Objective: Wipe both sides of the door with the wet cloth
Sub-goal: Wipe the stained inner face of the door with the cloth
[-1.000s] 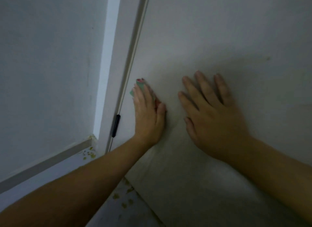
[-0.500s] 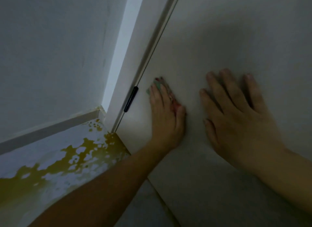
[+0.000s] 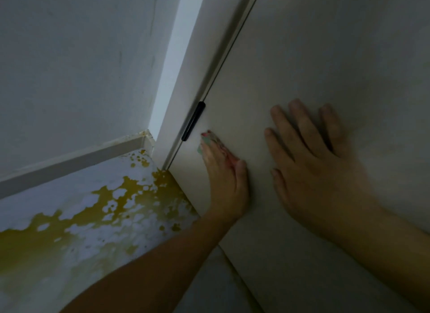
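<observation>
The pale door fills the right of the view. My left hand lies flat low on the door near its hinge edge, pressing the wet cloth against it with straight fingers. Only a green and red bit of the cloth shows past my fingertips; the rest is hidden under my palm. My right hand rests flat on the door to the right, fingers spread, holding nothing.
A black hinge sits on the door's edge just left of my left fingertips, beside the door frame. The wall and its skirting stand at left. The floor below carries yellow-brown stains.
My left hand has slid the cloth down the door, from above the hinge to level with its lower end. My view has dropped, showing more stained floor. My right hand stays flat on the door.
</observation>
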Demonstrator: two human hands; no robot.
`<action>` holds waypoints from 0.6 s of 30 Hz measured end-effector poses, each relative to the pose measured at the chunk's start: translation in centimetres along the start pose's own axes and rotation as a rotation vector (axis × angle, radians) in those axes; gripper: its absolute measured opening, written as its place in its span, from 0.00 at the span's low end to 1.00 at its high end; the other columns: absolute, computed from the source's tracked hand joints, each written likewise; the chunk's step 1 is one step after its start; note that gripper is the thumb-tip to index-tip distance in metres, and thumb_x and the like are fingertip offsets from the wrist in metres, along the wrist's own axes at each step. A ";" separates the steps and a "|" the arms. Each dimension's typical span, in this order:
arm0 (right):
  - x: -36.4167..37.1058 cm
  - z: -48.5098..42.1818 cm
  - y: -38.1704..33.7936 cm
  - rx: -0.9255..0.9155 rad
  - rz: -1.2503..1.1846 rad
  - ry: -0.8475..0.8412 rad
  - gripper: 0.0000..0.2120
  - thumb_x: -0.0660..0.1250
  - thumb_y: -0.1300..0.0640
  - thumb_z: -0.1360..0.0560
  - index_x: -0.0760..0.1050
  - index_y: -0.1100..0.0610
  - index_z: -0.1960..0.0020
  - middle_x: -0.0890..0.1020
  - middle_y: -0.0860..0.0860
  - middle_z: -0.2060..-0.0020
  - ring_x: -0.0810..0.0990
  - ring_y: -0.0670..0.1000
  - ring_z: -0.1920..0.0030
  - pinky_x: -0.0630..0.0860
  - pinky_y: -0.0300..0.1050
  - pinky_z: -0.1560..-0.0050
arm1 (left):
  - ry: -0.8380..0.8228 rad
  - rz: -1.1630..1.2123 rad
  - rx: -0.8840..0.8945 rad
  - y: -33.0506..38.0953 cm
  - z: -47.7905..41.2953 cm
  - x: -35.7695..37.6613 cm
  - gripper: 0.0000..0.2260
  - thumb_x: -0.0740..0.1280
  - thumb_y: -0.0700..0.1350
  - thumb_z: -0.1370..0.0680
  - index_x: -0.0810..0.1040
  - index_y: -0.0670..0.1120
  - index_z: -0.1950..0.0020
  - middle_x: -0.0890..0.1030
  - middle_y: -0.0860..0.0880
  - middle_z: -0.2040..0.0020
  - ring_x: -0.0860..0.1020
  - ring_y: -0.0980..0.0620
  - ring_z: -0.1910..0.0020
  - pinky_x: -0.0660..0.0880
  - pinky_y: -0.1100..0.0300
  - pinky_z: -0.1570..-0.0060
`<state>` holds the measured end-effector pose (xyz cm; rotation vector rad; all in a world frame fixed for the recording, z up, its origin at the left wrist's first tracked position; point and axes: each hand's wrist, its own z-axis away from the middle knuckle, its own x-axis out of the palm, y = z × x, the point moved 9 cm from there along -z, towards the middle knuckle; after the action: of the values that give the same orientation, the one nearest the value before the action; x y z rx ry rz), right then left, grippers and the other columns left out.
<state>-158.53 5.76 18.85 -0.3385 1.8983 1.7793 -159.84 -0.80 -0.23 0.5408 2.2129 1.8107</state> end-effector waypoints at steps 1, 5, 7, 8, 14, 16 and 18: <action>0.0 -0.1 0.0 -0.002 -0.002 -0.007 0.31 0.47 0.48 0.18 0.57 0.63 0.19 0.49 0.64 0.18 0.45 0.65 0.18 0.35 0.66 0.21 | -0.028 0.000 -0.002 -0.3 1.2 0.7 0.36 0.51 0.60 0.16 0.33 0.48 0.18 0.35 0.49 0.17 0.36 0.49 0.18 0.41 0.42 0.19; 0.4 -0.3 -0.6 -0.009 -0.020 -0.043 0.33 0.48 0.45 0.19 0.60 0.63 0.20 0.51 0.64 0.18 0.46 0.65 0.18 0.38 0.66 0.21 | -0.015 0.012 -0.059 -2.3 0.8 0.2 0.35 0.50 0.62 0.17 0.30 0.54 0.20 0.31 0.52 0.19 0.34 0.52 0.19 0.36 0.49 0.20; 0.8 -0.5 -1.5 -0.036 -0.028 -0.063 0.34 0.45 0.45 0.19 0.57 0.62 0.19 0.49 0.63 0.18 0.45 0.64 0.18 0.36 0.66 0.21 | 0.049 0.037 -0.167 -3.8 -1.1 -1.2 0.33 0.49 0.57 0.16 0.32 0.48 0.21 0.32 0.51 0.20 0.35 0.52 0.19 0.37 0.47 0.20; 0.9 -0.5 -1.9 -0.041 -0.030 -0.066 0.33 0.44 0.45 0.19 0.56 0.61 0.18 0.48 0.62 0.18 0.44 0.64 0.18 0.35 0.65 0.21 | 0.063 0.043 -0.206 -4.3 -1.3 -1.5 0.33 0.49 0.56 0.17 0.33 0.48 0.21 0.32 0.51 0.20 0.35 0.53 0.19 0.37 0.47 0.20; 1.3 -0.9 -2.4 -0.044 -0.059 -0.060 0.33 0.48 0.46 0.19 0.60 0.64 0.20 0.52 0.64 0.19 0.47 0.64 0.18 0.38 0.67 0.21 | -0.011 0.066 -0.157 -5.6 1.3 0.3 0.37 0.49 0.65 0.18 0.30 0.52 0.20 0.33 0.51 0.17 0.35 0.54 0.19 0.37 0.53 0.20; 1.5 -1.0 -2.9 -0.073 -0.036 -0.066 0.33 0.46 0.46 0.19 0.58 0.63 0.19 0.50 0.64 0.18 0.46 0.65 0.18 0.36 0.67 0.21 | 0.072 0.055 -0.300 -8.6 -0.9 -1.2 0.37 0.50 0.60 0.19 0.37 0.44 0.18 0.39 0.42 0.17 0.41 0.46 0.17 0.40 0.51 0.19; 1.8 -1.0 -3.4 -0.100 -0.031 -0.077 0.33 0.44 0.46 0.19 0.55 0.62 0.18 0.46 0.64 0.18 0.42 0.65 0.18 0.33 0.66 0.22 | 0.118 0.048 -0.450 -11.8 -1.9 -2.8 0.34 0.51 0.56 0.16 0.43 0.39 0.18 0.45 0.37 0.17 0.46 0.41 0.18 0.41 0.48 0.19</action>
<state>-158.48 4.67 14.98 -0.3285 1.7466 1.8445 -159.68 -5.68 -11.52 0.4020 1.7766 2.3221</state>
